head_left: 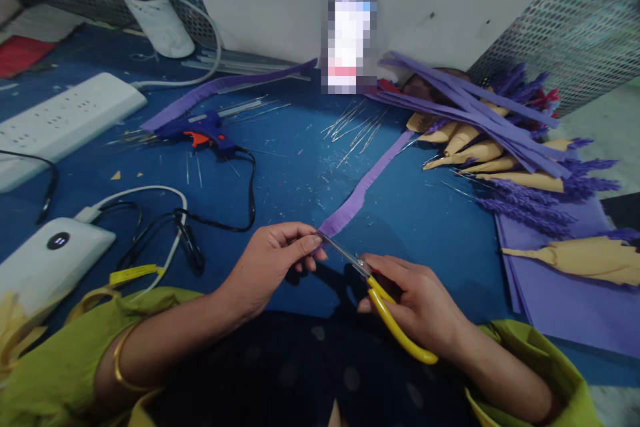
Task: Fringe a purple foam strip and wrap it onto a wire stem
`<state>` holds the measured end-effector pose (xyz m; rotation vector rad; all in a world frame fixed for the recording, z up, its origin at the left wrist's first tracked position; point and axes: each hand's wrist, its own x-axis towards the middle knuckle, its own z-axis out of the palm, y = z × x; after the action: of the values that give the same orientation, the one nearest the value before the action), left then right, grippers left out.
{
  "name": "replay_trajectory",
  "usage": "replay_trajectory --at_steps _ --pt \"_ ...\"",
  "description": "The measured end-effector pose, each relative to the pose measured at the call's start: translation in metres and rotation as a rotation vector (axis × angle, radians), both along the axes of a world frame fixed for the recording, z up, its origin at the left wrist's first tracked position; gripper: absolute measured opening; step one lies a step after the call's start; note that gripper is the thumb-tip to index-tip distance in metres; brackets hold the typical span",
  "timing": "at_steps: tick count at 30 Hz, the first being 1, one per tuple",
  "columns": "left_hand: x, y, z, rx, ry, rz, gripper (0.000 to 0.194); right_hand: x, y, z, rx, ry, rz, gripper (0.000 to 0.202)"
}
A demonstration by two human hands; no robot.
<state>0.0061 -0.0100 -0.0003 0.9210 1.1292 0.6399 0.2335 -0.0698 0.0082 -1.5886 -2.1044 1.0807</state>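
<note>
Between the thumb and fingers of my left hand [287, 250] is the near end of a purple crepe paper strip [353, 203]. The strip runs away to the upper right, across the blue table. My right hand [417, 290] is closed round scissors with yellow handles [387, 320]. Their blades [345, 252] point left and meet the strip right at my left fingertips. Whether the blades are parted there is too small to tell. My left fingers partly hide the end of the paper.
At left lie a blue glue gun [205, 130], a white power strip [70, 123] and a white power bank [65, 260] with cables. Thin wires [355, 123] are scattered mid-table. Purple strips [465, 103], wrapped lavender stems [480, 153] and purple sheets [575, 300] lie right. A blurred phone [349, 40] stands behind.
</note>
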Motion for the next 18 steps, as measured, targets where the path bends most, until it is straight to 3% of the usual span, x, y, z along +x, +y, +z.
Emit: replay_trajectory --at_steps 9,18 --pt "0.0012 0.0005 0.0031 -0.019 0.074 0.022 0.017 0.0011 0.0016 -0.0005 -0.042 0.005 -0.022 0.036" --pt "-0.0008 0.0009 -0.0016 0.021 0.055 0.033 0.014 0.0006 -0.0005 -0.0021 0.068 -0.077 -0.038 0.046"
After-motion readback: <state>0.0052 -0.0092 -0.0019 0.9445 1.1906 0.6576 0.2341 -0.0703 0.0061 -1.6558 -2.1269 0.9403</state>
